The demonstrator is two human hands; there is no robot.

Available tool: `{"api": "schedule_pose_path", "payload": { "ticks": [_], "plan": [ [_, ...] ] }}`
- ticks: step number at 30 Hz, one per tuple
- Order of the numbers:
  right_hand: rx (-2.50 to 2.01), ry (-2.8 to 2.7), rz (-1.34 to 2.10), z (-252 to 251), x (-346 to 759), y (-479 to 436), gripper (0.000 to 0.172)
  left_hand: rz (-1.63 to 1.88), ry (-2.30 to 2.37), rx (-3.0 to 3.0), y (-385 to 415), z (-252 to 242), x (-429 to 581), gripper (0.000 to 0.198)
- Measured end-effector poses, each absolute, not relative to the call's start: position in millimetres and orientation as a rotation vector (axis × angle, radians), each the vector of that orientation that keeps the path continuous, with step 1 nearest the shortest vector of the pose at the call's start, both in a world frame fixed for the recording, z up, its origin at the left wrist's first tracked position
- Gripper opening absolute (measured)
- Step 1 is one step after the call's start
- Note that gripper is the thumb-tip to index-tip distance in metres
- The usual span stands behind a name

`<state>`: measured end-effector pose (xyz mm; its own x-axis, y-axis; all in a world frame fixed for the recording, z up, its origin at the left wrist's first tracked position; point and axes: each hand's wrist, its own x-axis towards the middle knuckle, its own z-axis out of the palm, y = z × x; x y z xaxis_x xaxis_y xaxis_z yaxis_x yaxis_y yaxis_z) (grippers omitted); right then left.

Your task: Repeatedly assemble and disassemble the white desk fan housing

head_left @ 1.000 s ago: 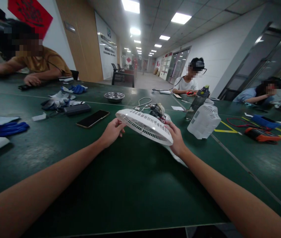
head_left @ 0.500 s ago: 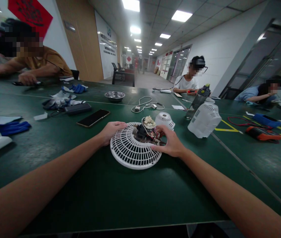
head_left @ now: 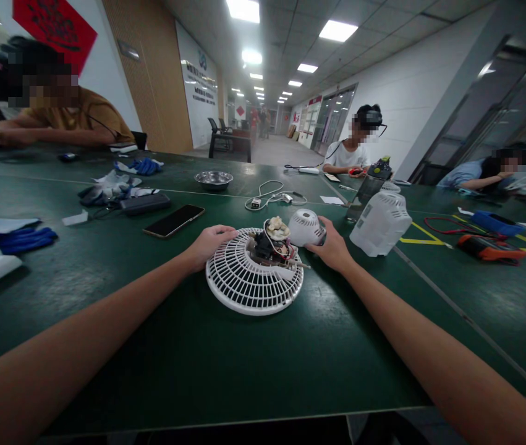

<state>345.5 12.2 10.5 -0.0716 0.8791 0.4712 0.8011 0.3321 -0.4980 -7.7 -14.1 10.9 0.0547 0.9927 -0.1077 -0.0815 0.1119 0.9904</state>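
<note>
A round white fan grille lies on the green table, with a fan motor and its wires exposed on top. My left hand is closed on the grille's left rim, thumb and fingers along its edge. Just behind the motor, to its right, is a white domed motor cover with slots. My right hand grips this cover from its right side, the fingers partly hidden behind it. A thin shaft sticks out from the motor toward the right.
Right of my hands stand a white plastic housing and a dark bottle. A phone lies at left, a metal bowl and a white cable farther back. An orange multimeter lies at right. Other people sit around the table.
My right hand has left the motor and grille, moved right and back, and taken hold of the motor cover. My left hand stays on the grille.
</note>
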Motion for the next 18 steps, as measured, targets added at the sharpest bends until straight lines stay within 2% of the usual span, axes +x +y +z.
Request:
{"api": "schedule_pose_path", "payload": {
  "ticks": [3, 6, 10, 14, 18],
  "plan": [
    [-1.487, -1.659, 0.470, 13, 340, 12, 0.087, 1.166, 1.242, 1.268, -16, 13, -10, 0.024],
    [-1.354, -1.388, 0.836, 20, 326, 2, 0.060, 1.221, 1.344, 1.587, -20, 19, -11, 0.030],
    [-1.062, -1.280, 1.222, 29, 302, -18, 0.053, 1.266, 1.265, 1.882, -29, 29, -5, 0.036],
    [-0.891, -1.387, 1.082, 31, 285, -35, 0.050, 1.323, 0.952, 1.767, -41, 37, 5, 0.052],
    [-0.889, -1.669, 0.831, 34, 279, -49, 0.067, 1.229, 0.919, 1.731, -56, 46, 10, 0.060]
  ]
}}
